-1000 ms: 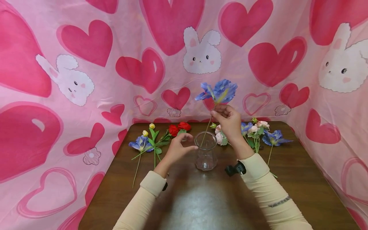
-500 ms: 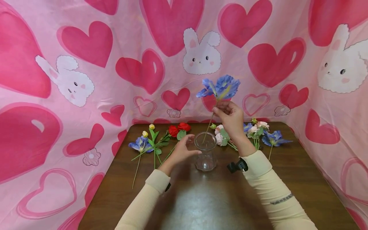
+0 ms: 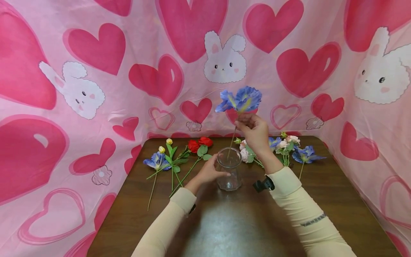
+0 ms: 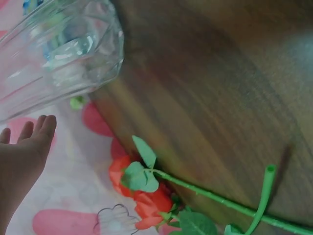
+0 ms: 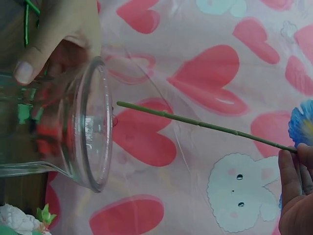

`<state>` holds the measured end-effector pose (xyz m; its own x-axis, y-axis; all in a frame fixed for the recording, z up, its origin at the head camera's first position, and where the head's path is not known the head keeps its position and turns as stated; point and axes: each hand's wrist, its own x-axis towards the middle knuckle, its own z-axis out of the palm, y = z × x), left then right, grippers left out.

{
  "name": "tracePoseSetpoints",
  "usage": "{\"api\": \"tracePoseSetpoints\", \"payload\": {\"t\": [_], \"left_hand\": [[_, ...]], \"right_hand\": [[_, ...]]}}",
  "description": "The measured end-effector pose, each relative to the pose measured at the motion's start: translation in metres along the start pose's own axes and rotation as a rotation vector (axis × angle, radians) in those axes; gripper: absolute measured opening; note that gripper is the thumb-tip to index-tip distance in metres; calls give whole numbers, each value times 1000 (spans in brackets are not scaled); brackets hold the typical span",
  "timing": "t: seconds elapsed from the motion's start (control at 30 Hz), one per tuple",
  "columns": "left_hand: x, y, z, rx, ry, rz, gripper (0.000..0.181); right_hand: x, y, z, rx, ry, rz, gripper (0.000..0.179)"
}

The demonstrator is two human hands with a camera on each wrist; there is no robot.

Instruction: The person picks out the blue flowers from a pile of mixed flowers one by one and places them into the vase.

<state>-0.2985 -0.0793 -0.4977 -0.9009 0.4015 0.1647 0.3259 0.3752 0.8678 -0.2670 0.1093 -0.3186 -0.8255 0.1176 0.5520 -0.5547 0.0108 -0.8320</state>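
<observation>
Just below its bloom, my right hand [image 3: 255, 134] pinches the stem of a blue artificial iris [image 3: 241, 100]. The stem [image 5: 205, 126] slants down, and its lower tip hangs a little outside the mouth of the clear glass vase [image 5: 100, 127] in the right wrist view. Upright on the table, the vase [image 3: 229, 178] has my left hand [image 3: 210, 172] at its left side, thumb across the front. Straight fingers [image 4: 46, 128] of that hand show close to the glass in the left wrist view, with a small gap; whether the thumb touches the vase I cannot tell.
Red roses [image 3: 199, 144], yellow buds [image 3: 165, 145] and another blue iris [image 3: 157, 161] lie left on the brown table [image 3: 218, 228]. Pale pink roses [image 3: 245, 151], more pink blooms [image 3: 285, 144] and a blue iris [image 3: 306, 154] lie right. A heart-and-bunny cloth [image 3: 192, 82] hangs behind.
My left hand has moved right, up to the vase's side. The right hand with the iris rose slightly, then came back left and down; the stem stays over the vase mouth.
</observation>
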Motion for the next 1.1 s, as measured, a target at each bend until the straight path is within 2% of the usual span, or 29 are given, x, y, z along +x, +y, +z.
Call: {"api": "tracePoseSetpoints", "payload": {"t": [0.27,0.6,0.67,0.9,1.1], "left_hand": [[-1,-5,10,28,-3,-14,79],[-1,-5,12,68,2,-14,80],[-2,-5,12,67,0,-13,80],[-3,-6,11,64,-8,28,77],[-3,-9,11,83,-31,65,75]], "right_hand": [[-7,-5,8,-113,-39,-30,17],[-13,3,15,-138,-85,-20,14],[-14,8,17,-153,-99,-27,14],[-10,50,16,-218,-103,-61,14],[-12,60,18,-253,-119,-66,13]]}}
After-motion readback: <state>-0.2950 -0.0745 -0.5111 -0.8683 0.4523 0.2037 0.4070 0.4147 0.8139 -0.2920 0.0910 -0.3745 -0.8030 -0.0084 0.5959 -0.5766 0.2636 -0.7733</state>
